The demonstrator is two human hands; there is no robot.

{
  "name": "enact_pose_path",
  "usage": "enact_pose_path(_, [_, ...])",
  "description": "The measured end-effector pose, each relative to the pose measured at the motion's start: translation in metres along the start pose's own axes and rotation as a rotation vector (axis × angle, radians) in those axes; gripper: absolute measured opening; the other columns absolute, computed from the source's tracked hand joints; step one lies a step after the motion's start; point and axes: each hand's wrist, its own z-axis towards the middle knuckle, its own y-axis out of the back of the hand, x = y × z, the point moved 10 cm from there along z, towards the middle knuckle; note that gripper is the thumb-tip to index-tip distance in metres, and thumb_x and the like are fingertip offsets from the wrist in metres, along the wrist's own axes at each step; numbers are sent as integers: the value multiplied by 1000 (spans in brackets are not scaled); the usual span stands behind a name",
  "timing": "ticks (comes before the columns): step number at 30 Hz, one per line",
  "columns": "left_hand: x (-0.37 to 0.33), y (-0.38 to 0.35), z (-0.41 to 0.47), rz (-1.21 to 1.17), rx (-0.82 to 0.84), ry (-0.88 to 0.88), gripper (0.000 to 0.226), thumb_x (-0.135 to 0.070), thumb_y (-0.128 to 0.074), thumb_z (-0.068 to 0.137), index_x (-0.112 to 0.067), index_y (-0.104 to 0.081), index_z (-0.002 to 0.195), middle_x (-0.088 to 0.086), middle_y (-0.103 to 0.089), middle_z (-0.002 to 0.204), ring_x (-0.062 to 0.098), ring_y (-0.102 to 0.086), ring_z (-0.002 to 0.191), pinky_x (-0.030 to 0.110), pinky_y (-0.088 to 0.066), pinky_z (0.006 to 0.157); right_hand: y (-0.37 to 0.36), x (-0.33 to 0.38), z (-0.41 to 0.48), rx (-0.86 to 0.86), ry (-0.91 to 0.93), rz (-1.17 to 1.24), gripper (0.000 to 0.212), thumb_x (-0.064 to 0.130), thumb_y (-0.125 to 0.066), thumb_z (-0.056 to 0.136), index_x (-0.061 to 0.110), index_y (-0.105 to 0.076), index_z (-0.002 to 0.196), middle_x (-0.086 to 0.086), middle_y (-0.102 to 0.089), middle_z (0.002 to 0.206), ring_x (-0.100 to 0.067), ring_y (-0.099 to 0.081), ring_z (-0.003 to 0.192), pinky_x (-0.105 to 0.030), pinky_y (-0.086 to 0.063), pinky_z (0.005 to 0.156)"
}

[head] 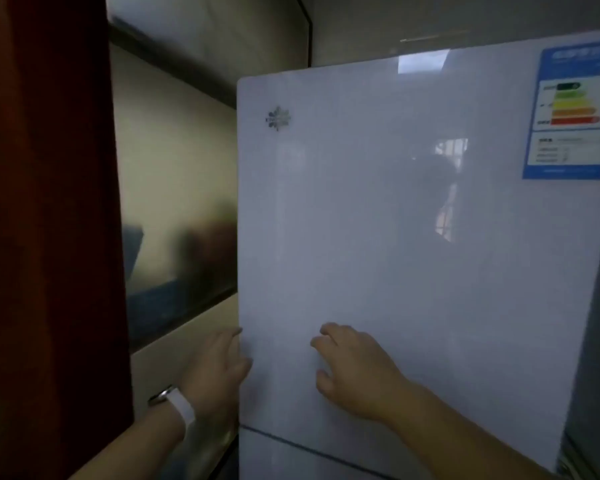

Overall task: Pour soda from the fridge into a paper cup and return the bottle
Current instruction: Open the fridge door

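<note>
A white glossy fridge door (395,237) fills most of the view, with a small snowflake logo near its top left corner. My left hand (219,365) is at the door's left edge near the bottom, fingers reaching round the edge, a white watch band on the wrist. My right hand (350,365) lies on the door's front face with relaxed, slightly bent fingers touching the surface. A seam below the hands separates this door from a lower door (291,459). No soda bottle or paper cup is in view.
A dark red-brown panel (49,237) stands close on the left. Between it and the fridge are a beige wall and a frosted glass pane (174,168). A blue energy label (575,112) is stuck at the door's upper right.
</note>
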Motion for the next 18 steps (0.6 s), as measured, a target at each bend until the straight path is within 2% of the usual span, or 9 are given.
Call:
enact_pose_path(3, [-5, 2, 26, -221, -58, 79, 53, -29, -57, 95, -21, -36, 143, -5, -44, 135, 12, -44, 117, 34, -39, 98, 13, -15, 26, -141, -4, -108, 46, 39, -43, 76, 15, -63, 110, -11, -60, 125, -30, -62, 104, -39, -51, 84])
enact_pose_path(5, [-6, -2, 44, -331, -67, 102, 50, -24, -54, 97, -20, -36, 143, -6, -44, 130, 12, -44, 113, 35, -39, 96, 27, -21, 45, -236, 25, -203, 42, 33, -47, 71, 14, -65, 104, -13, -63, 122, -30, -62, 105, -38, -50, 88])
enact_pose_path(9, [24, -15, 68, -495, -124, 196, 59, -33, -53, 96, -22, -27, 148, 3, -36, 151, 29, -39, 134, 48, -37, 104, 18, -19, 65, -316, 119, -371, 50, 31, -56, 71, 13, -63, 117, -16, -57, 136, -33, -53, 123, -48, -36, 107])
enact_pose_path(12, [40, -32, 82, -602, -85, 220, 61, -42, -51, 94, -24, -26, 147, 5, -41, 148, 29, -48, 126, 52, -43, 103, 3, -17, 73, -368, 176, -418, 55, 32, -62, 73, 14, -61, 125, -15, -49, 146, -33, -45, 133, -54, -27, 112])
enact_pose_path(15, [48, -48, 92, -639, -38, 215, 54, -49, -48, 93, -25, -34, 140, -1, -52, 136, 13, -58, 104, 40, -49, 90, -6, -19, 77, -445, 197, -499, 58, 33, -63, 75, 15, -59, 130, -14, -44, 150, -34, -42, 137, -56, -24, 114])
enact_pose_path(16, [52, -52, 95, -644, -25, 204, 54, -52, -46, 92, -27, -35, 139, -3, -53, 132, 10, -58, 102, 38, -50, 88, -8, -19, 77, -472, 204, -507, 58, 34, -62, 75, 16, -59, 130, -14, -44, 150, -34, -42, 137, -56, -24, 113])
enact_pose_path(18, [62, -57, 102, -617, -30, 209, 60, -60, -45, 87, -31, -36, 139, -7, -54, 129, 11, -58, 107, 42, -51, 93, -10, -19, 79, -502, 214, -530, 57, 35, -62, 74, 16, -60, 128, -14, -45, 149, -34, -42, 137, -57, -24, 113])
